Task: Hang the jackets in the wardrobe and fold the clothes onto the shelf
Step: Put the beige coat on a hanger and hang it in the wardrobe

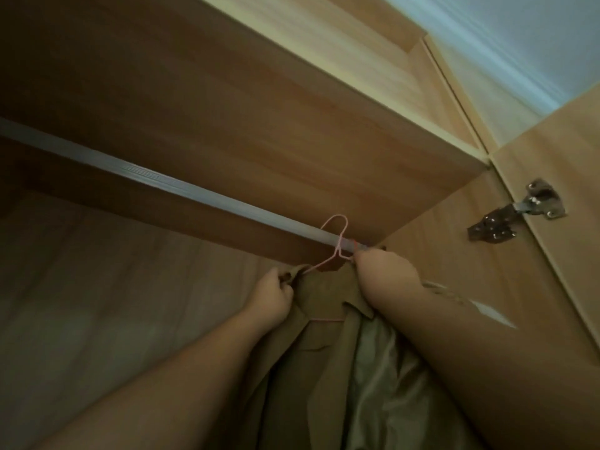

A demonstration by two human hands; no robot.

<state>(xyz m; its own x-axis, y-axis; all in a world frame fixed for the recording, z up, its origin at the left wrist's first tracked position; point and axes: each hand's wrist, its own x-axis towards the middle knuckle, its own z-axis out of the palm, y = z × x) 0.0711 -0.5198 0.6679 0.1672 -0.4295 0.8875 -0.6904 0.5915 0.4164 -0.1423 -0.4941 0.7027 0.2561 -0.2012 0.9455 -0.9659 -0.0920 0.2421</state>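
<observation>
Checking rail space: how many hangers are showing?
1: a thin pink wire hanger hooked at the silver metal rail's right end, carrying the tan jacket. Others may be hidden.

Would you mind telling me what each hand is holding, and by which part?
The left hand grips the tan jacket at its shoulder by the collar. The right hand is at the pink hanger below its hook; its grip is hidden.

metal rail (168, 185), pink hanger (337, 237) seemingly hooked on
</observation>
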